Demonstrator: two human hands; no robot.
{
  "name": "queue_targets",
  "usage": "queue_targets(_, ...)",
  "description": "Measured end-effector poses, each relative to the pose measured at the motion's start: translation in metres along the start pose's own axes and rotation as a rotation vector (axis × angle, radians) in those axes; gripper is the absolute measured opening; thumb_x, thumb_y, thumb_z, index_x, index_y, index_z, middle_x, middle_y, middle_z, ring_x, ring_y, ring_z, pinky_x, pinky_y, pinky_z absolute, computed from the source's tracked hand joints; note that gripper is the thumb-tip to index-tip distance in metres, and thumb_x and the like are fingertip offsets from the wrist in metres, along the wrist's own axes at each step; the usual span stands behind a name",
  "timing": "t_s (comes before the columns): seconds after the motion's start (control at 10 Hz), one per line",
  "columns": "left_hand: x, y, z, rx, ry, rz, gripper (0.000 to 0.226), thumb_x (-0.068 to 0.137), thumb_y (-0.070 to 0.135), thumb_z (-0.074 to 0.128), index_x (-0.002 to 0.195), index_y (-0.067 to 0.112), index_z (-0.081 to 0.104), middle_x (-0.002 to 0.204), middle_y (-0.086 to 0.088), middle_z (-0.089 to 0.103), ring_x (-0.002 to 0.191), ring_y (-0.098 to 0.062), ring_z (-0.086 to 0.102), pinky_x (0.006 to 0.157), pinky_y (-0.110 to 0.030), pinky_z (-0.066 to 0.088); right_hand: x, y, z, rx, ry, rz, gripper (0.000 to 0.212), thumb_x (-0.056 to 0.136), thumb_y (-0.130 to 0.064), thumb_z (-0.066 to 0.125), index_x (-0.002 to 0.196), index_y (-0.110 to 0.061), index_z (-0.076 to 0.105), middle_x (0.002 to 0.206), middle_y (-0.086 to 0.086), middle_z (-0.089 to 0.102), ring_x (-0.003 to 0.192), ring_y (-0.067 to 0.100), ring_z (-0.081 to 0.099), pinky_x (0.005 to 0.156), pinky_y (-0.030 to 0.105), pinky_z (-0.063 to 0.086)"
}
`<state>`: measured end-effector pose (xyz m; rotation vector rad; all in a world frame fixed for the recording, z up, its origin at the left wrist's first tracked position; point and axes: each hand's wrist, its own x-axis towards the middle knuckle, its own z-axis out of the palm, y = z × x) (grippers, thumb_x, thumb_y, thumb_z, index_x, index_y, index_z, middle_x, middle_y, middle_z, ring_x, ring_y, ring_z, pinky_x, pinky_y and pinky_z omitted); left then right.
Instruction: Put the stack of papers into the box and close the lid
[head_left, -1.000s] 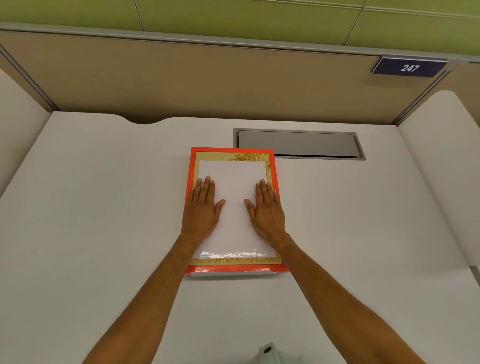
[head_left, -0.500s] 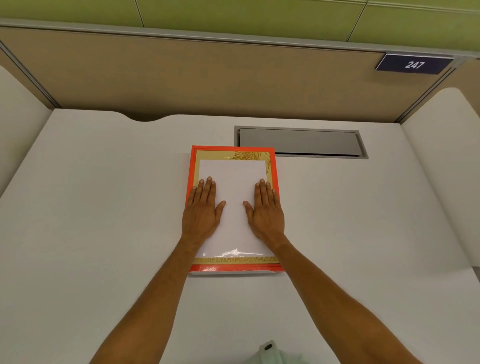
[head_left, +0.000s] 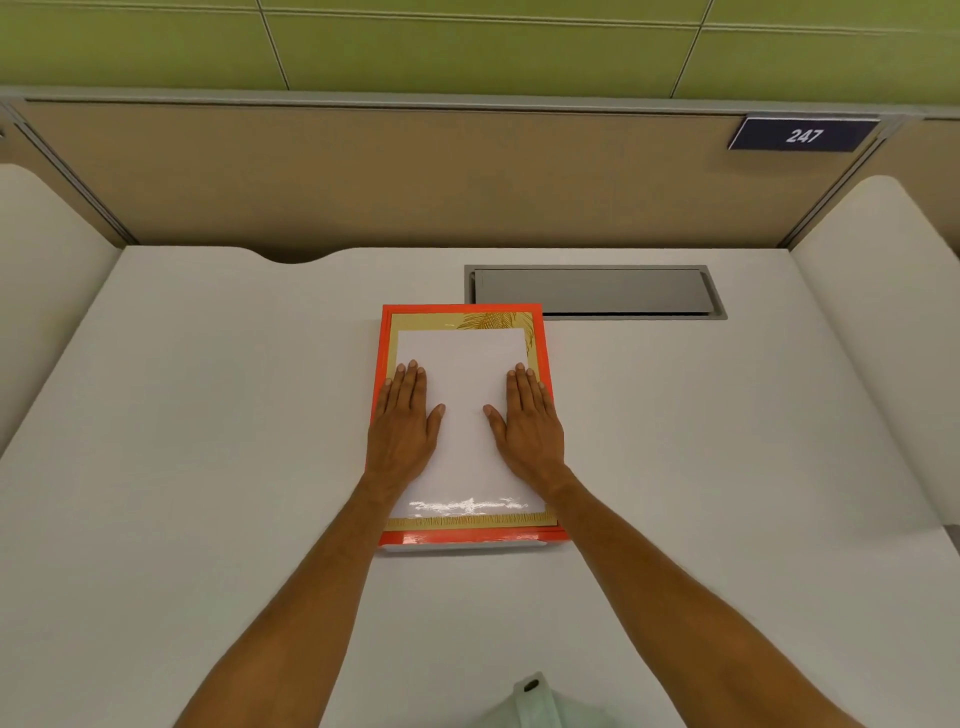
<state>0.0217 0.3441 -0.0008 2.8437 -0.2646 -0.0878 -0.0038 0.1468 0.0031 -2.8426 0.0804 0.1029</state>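
Note:
A flat box with an orange-edged lid (head_left: 464, 384) lies in the middle of the white desk (head_left: 208, 441). The lid has a gold band and a glossy white centre. It sits down over the box, and a thin white strip of the box base (head_left: 467, 545) shows under its front edge. My left hand (head_left: 405, 431) rests palm down on the lid's left side. On the right side, my right hand (head_left: 530, 431) lies flat in the same way. Neither hand holds anything. The stack of papers is not visible.
A grey recessed cable hatch (head_left: 592, 291) lies in the desk just behind the box, to the right. A beige partition (head_left: 415, 171) with a plate reading 247 (head_left: 804, 136) closes the back. White side dividers flank the desk. A pale garment (head_left: 535, 706) shows at the bottom edge.
Both hands stay flat on the lid in nearly the same spots. The lid's front edge looks a little more settled on the base. The view has shifted slightly.

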Motion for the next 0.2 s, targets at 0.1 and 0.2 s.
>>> queue_targets(0.1, -0.002, 0.005, -0.001, -0.035, 0.025, 0.001, 0.069, 0.104, 0.044, 0.034, 0.159, 0.009, 0.013, 0.168, -0.007, 0.012, 0.156, -0.021, 0.008, 0.128, -0.039, 0.008, -0.002, 0.007, -0.005, 0.013, 0.017, -0.013, 0.073, 0.1, -0.054, 0.024, 0.155, -0.012, 0.0, 0.164, 0.005, 0.0, 0.151, 0.018, -0.001, 0.124, 0.033, 0.004)
queue_targets(0.2, -0.001, 0.02, -0.004, -0.067, 0.06, -0.01, 0.07, 0.104, 0.046, 0.034, 0.159, 0.011, 0.01, 0.168, -0.006, 0.009, 0.156, -0.021, 0.005, 0.128, -0.036, 0.004, -0.005, 0.02, -0.016, 0.025, 0.04, -0.02, 0.074, 0.099, -0.055, 0.024, 0.155, -0.013, -0.001, 0.164, 0.005, 0.0, 0.151, 0.018, -0.001, 0.124, 0.032, 0.002)
